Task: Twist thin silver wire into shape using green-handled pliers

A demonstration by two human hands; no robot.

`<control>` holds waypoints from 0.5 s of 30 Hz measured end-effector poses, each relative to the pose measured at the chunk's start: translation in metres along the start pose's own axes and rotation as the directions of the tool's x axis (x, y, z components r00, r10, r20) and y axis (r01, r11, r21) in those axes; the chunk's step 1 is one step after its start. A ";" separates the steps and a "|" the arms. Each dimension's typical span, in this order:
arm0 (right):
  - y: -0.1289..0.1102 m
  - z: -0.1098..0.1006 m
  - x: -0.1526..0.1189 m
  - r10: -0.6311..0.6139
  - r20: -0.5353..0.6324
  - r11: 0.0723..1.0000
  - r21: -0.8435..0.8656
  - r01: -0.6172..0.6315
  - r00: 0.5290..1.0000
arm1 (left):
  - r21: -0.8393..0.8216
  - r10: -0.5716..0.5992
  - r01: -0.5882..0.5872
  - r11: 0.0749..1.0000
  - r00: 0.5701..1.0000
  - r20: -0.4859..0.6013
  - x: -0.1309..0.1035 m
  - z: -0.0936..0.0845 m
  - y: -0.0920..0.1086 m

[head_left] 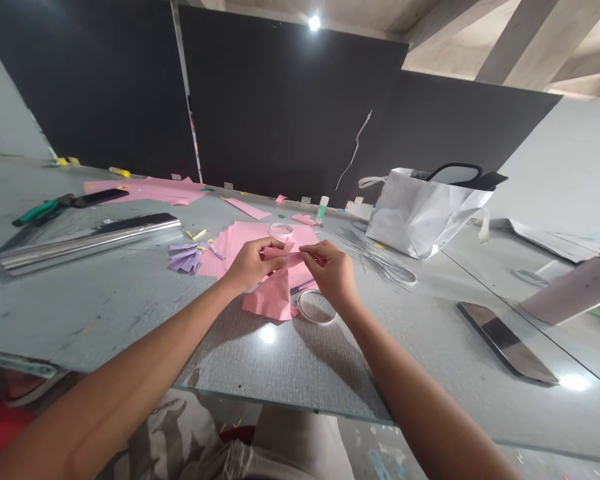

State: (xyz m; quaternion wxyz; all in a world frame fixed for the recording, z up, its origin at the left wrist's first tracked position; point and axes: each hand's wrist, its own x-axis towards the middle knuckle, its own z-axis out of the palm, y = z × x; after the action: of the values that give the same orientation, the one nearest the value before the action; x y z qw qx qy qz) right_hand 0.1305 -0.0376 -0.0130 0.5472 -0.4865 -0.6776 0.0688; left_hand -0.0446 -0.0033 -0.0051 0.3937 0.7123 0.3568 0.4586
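Observation:
Both of my hands meet over the middle of the table, fingers closed on a narrow strip of pink paper (pixel 295 257). My left hand (pixel 257 261) pinches its left end between thumb and fingers. At the other end, my right hand (pixel 330 267) pinches the strip with the fingertips. Below them stands a gathered, flared piece of pink paper (pixel 271 298); whether it is joined to the strip I cannot tell. A roll of tape (pixel 301 310) lies beside it, under my right hand. Behind my hands, pink sheets (pixel 235 240) are stacked with another tape roll (pixel 281 230) on top.
A pleated purple paper piece (pixel 185 257) lies to the left, near a silver roll (pixel 95 243) and green-handled pliers (pixel 43 211). On the right are thin wires (pixel 380 257), a white bag (pixel 423 213), a phone (pixel 507 340) and a pink bottle (pixel 575 290). A glue stick (pixel 323 209) stands behind.

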 end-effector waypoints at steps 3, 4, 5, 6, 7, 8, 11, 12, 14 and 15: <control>0.000 0.000 -0.001 -0.011 0.012 1.000 -0.014 0.011 1.000 | 0.004 -0.010 0.010 1.000 1.000 0.001 -0.001 0.000 -0.001; 0.000 0.001 -0.001 -0.016 0.020 1.000 -0.020 0.017 1.000 | -0.002 -0.009 0.009 1.000 1.000 0.003 -0.002 0.000 -0.001; -0.001 0.001 -0.001 -0.022 0.029 0.999 -0.025 0.023 0.999 | -0.009 -0.005 0.005 1.000 1.000 0.004 -0.002 0.000 -0.002; -0.001 0.001 -0.001 -0.027 0.039 0.999 -0.031 0.028 0.999 | -0.015 0.001 -0.001 1.000 1.000 0.004 -0.002 0.000 -0.003; -0.002 0.001 -0.002 -0.029 0.052 0.999 -0.035 0.031 0.998 | -0.020 0.009 -0.009 1.000 1.000 0.005 -0.002 0.000 -0.004; -0.003 0.001 -0.002 -0.029 0.066 0.999 -0.037 0.032 0.997 | -0.023 0.017 -0.017 1.000 1.000 0.009 -0.002 -0.001 -0.004; -0.006 -0.003 -0.003 -0.037 0.123 0.999 -0.013 0.039 0.992 | -0.031 0.031 -0.030 0.999 0.999 0.031 0.000 -0.002 -0.006; -0.007 -0.004 -0.003 -0.041 0.146 0.999 0.001 0.042 0.988 | -0.027 0.035 -0.034 0.999 0.999 0.036 0.000 -0.002 -0.007; -0.008 -0.007 -0.003 -0.036 0.177 0.999 0.017 0.033 0.984 | -0.015 0.042 -0.041 0.999 0.998 0.036 0.001 -0.002 -0.007; -0.008 -0.008 -0.002 -0.023 0.182 1.000 0.019 0.020 0.983 | -0.010 0.043 -0.043 0.999 0.998 0.034 0.001 -0.002 -0.007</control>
State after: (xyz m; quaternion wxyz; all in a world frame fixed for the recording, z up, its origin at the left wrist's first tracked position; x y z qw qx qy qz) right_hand 0.1320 -0.0466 -0.0064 0.4879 -0.4662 -0.7293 0.1128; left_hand -0.0477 0.0006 -0.0102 0.3932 0.7256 0.3325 0.4564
